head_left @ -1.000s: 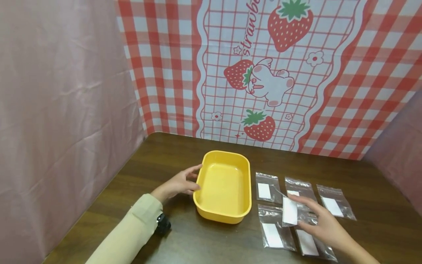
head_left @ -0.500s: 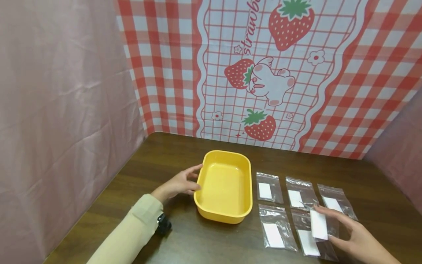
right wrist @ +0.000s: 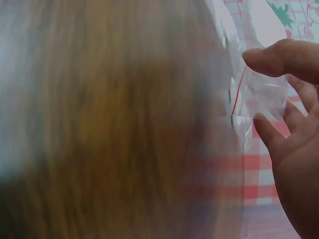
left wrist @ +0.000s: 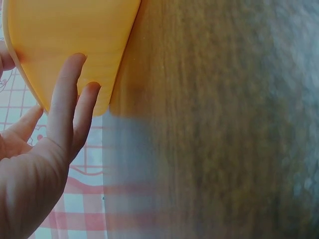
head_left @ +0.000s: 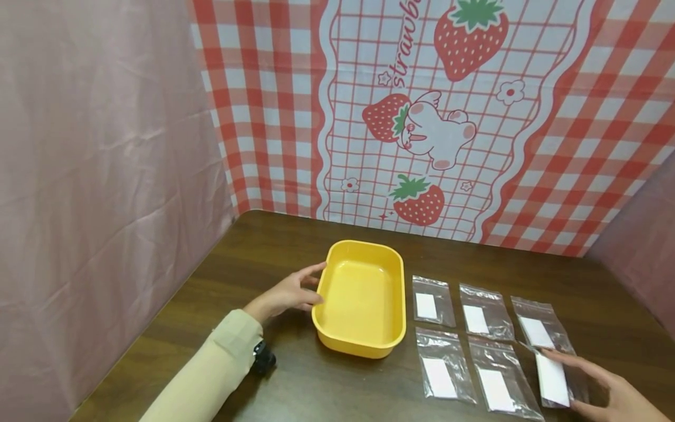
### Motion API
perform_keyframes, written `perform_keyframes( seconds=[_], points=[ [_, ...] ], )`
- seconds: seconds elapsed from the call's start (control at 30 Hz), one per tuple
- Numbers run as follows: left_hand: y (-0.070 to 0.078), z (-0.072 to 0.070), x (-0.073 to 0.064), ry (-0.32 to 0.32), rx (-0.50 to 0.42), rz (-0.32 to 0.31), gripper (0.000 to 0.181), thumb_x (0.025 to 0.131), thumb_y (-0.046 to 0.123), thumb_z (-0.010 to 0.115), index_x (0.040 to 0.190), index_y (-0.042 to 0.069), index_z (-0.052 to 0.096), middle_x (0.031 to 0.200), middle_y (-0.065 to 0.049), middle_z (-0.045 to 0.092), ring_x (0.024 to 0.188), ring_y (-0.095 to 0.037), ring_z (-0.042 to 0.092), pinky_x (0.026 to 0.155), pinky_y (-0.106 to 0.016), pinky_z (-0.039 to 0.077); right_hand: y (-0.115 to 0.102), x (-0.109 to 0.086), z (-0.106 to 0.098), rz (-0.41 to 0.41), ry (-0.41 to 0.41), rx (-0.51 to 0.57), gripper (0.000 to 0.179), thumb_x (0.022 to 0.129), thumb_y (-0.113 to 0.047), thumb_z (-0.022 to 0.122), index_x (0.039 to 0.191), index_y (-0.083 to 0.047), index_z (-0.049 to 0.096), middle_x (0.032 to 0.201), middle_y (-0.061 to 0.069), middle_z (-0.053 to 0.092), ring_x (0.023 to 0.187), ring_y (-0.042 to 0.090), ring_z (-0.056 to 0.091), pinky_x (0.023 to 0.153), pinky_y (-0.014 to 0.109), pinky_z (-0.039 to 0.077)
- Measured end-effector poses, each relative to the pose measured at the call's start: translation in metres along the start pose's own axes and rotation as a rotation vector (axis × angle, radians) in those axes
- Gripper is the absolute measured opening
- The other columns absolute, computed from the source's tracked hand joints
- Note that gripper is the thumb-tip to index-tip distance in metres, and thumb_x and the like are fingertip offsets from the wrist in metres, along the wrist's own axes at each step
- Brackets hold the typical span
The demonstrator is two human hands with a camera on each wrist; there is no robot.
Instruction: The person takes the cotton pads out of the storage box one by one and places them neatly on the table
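My left hand (head_left: 287,296) holds the left side of a yellow tub (head_left: 364,346), thumb and a finger at its rim. Two fingers (left wrist: 65,94) lie along the tub's outer wall in the left wrist view. At the lower right, my right hand (head_left: 606,390) pinches a small clear zip bag with a white rectangle (head_left: 552,381) inside. That bag is close over the table and overlaps the lower end of another zip bag (head_left: 538,331). In the right wrist view, two fingertips meet the clear plastic by a red zip line (right wrist: 239,92).
Several more zip bags with white rectangles lie flat in rows right of the tub, such as a near one (head_left: 440,378) and a far one (head_left: 426,306). A brown wooden table (head_left: 337,392) runs back to a strawberry-print curtain (head_left: 416,135). Pink cloth (head_left: 116,176) hangs at the left.
My right hand has carried its zip bag rightward and a little down, from over the middle bags to the near right spot. My left hand stays at the tub.
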State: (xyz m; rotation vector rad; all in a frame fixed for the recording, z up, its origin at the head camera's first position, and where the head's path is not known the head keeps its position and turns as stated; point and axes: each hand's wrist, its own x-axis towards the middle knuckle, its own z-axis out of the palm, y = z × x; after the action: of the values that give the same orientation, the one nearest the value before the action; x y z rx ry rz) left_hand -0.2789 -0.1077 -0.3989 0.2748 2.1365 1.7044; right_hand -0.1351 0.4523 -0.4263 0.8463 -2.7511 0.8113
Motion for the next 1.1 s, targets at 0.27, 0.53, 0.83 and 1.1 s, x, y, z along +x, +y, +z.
perform_keyframes(
  seconds=[0.27,0.53,0.83,1.1],
  points=[
    [-0.001,0.000,0.001,0.003,0.010,-0.004,0.078,0.078,0.001,0.070,0.145,0.022,0.034,0.132,-0.021,0.042,0.091,-0.025,0.060,0.073,-0.038,0.055,0.016,-0.007,0.000,-0.080,-0.116,0.071,0.078,0.067,0.004,0.077,0.136,0.005,0.039,0.142,-0.017,0.035,0.122,-0.016,0.025,0.066,0.015,0.038],
    [-0.002,0.000,0.003,-0.005,0.012,0.001,0.078,0.079,0.001,0.070,0.145,0.022,0.034,0.131,-0.021,0.042,0.091,-0.026,0.060,0.073,-0.038,0.055,0.022,-0.008,0.002,-0.186,-0.172,0.165,0.075,0.069,0.011,0.073,0.135,0.010,0.037,0.144,-0.003,0.039,0.128,-0.008,0.025,0.074,0.014,0.038],
    [-0.001,0.004,0.004,-0.005,0.020,-0.006,0.078,0.079,0.002,0.070,0.145,0.023,0.034,0.133,-0.021,0.041,0.092,-0.026,0.060,0.074,-0.038,0.055,0.043,-0.024,-0.001,-0.323,-0.182,0.256,0.059,0.084,-0.002,0.060,0.133,0.017,0.034,0.140,0.015,0.042,0.130,0.008,0.032,0.074,0.024,0.042],
    [0.000,0.005,0.005,-0.017,0.010,0.004,0.079,0.079,0.002,0.070,0.146,0.022,0.033,0.131,-0.021,0.042,0.091,-0.026,0.060,0.074,-0.038,0.055,0.039,-0.030,-0.004,-0.243,-0.200,0.298,0.056,0.088,0.000,0.052,0.136,0.016,0.029,0.144,0.013,0.037,0.131,0.004,0.028,0.069,0.023,0.042]
  ],
)
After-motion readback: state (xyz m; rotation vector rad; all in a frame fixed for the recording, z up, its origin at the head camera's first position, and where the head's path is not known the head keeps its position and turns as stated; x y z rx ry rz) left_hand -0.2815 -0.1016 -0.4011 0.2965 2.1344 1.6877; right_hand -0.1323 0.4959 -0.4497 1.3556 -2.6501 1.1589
